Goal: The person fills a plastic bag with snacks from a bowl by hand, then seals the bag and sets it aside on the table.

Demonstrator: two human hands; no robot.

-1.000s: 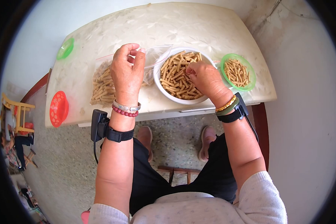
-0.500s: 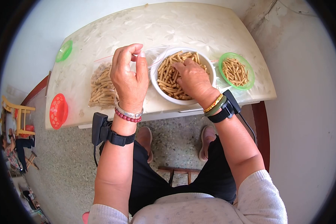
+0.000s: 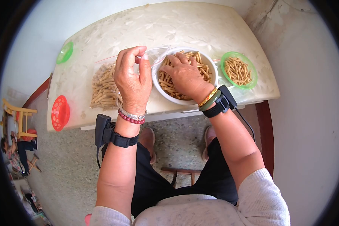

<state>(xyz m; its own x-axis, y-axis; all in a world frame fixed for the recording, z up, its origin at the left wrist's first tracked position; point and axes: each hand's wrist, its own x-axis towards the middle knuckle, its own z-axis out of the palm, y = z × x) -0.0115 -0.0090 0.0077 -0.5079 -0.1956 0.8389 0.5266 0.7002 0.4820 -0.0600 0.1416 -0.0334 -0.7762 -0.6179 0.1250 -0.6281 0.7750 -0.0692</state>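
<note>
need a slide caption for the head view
Right hand over short brown sticks in a white bowl; left hand near a filled clear bag

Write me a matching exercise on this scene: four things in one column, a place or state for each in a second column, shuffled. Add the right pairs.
Things:
1. Left hand
2. Red dish
3. Right hand
4. Clear bag

Places and states:
A. Near the front left corner of the table
B. Fingers spread over the tan sticks in the white bowl
C. Lying left of the white bowl, with tan sticks inside
D. Raised, with red beads at the wrist

Right pairs: 1-D, 2-A, 3-B, 4-C.
</note>
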